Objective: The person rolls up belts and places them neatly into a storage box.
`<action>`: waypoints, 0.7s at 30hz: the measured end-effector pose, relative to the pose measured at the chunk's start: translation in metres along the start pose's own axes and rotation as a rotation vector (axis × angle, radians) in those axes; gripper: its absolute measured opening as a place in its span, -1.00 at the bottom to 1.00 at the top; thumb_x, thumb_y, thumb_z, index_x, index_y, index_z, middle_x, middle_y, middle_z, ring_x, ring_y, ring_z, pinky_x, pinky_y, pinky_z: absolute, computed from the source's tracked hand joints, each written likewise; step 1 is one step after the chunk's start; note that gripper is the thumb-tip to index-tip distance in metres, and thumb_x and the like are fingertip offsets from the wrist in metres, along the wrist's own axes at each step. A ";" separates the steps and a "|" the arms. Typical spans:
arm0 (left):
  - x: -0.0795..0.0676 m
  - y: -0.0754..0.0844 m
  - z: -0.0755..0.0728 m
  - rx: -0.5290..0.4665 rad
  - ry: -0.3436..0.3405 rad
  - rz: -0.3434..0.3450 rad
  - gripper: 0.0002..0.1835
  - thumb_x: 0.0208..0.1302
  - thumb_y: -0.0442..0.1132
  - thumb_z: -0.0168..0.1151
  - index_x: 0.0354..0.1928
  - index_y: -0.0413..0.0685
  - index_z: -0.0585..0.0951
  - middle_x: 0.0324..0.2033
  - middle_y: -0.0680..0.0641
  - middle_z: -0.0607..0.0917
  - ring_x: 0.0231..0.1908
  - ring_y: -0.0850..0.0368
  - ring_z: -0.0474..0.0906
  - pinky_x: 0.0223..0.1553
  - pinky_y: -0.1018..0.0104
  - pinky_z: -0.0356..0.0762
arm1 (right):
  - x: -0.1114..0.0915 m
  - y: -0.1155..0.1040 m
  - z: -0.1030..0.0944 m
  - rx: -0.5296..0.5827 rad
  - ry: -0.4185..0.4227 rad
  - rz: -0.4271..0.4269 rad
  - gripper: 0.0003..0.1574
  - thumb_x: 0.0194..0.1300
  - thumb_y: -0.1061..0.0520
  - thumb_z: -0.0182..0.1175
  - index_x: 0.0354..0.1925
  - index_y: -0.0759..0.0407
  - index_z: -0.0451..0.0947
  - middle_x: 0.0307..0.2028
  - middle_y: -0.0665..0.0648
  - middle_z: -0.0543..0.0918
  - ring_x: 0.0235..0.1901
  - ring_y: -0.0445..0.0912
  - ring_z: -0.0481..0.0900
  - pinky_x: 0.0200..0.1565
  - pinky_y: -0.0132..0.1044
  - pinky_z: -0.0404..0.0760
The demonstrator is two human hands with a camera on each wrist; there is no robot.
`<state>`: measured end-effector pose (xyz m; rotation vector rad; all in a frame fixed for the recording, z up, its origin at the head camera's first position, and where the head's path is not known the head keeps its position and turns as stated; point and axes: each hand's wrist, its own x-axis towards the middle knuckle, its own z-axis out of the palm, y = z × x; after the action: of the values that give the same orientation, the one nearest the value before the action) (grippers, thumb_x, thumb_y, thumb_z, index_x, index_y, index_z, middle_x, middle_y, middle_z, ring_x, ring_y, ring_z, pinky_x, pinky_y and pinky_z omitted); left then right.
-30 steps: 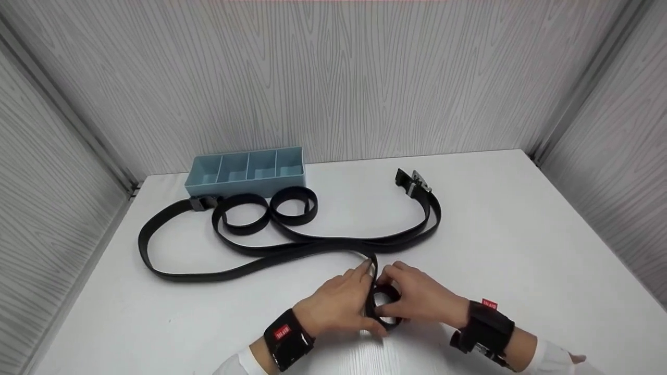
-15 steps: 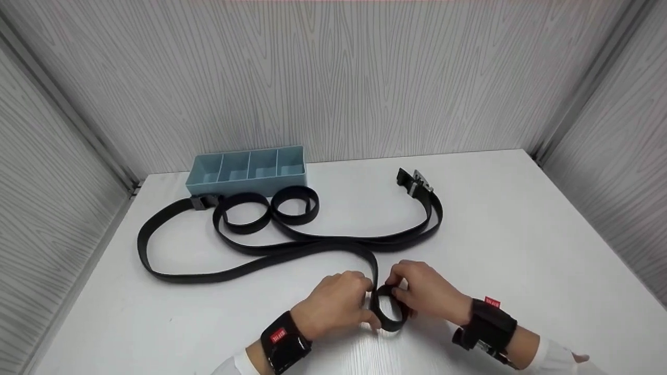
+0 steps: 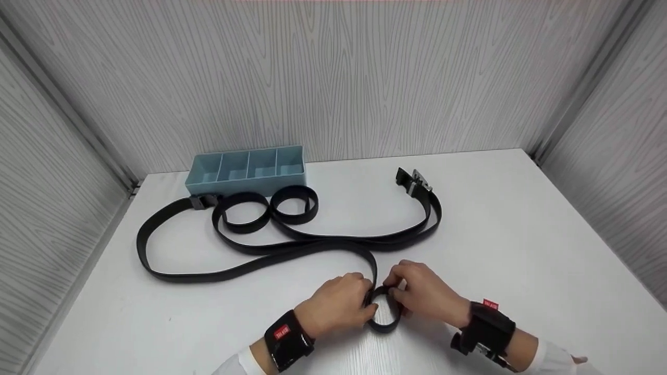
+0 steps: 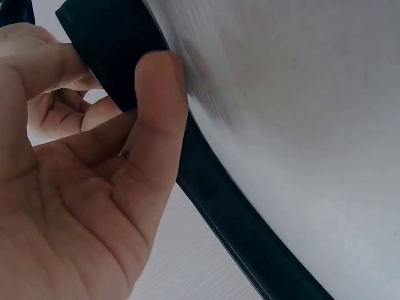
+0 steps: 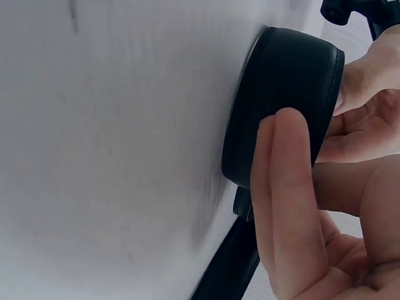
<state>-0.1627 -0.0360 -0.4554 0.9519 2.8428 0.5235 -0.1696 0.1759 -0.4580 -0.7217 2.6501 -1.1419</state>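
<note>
Near the front of the table in the head view, a black belt (image 3: 219, 276) runs from its buckle at the left to a small upright coil (image 3: 384, 328) between both hands. My left hand (image 3: 336, 304) pinches the coil's left side; the left wrist view shows its thumb (image 4: 159, 94) against the outer face of the band (image 4: 112, 44). On the opposite side, my right hand (image 3: 430, 291) pinches the ring, thumb inside and fingers (image 5: 290, 187) pressed on its outer face (image 5: 284, 81). The middle of the ring is hollow.
Two more black belts lie behind, their ends rolled into a left coil (image 3: 242, 228) and a right coil (image 3: 294, 219). Their metal buckles (image 3: 414, 182) sit at the right. A blue four-slot tray (image 3: 245, 186) stands at the back left, before a wood-grain wall (image 3: 333, 78).
My left hand's fingers, stretched along the belt a second ago, are now bent at the coil's side. My right fingers have moved to its upper right edge. The other belts stay put.
</note>
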 end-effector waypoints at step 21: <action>-0.017 -0.018 -0.014 0.031 0.018 0.084 -0.89 0.09 -0.36 0.41 -0.53 -0.02 0.73 -0.52 0.09 0.55 -0.56 0.27 0.41 -0.54 0.34 0.36 | 0.030 -0.003 -0.003 -0.421 -0.012 -0.494 -0.62 0.14 0.37 0.46 -0.03 0.21 0.74 0.05 0.13 0.69 0.27 0.14 0.53 0.33 0.04 0.46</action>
<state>-0.1621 -0.0636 -0.4491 1.0816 2.8448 0.4996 -0.1953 0.1613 -0.4531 -1.5152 2.8113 -0.6460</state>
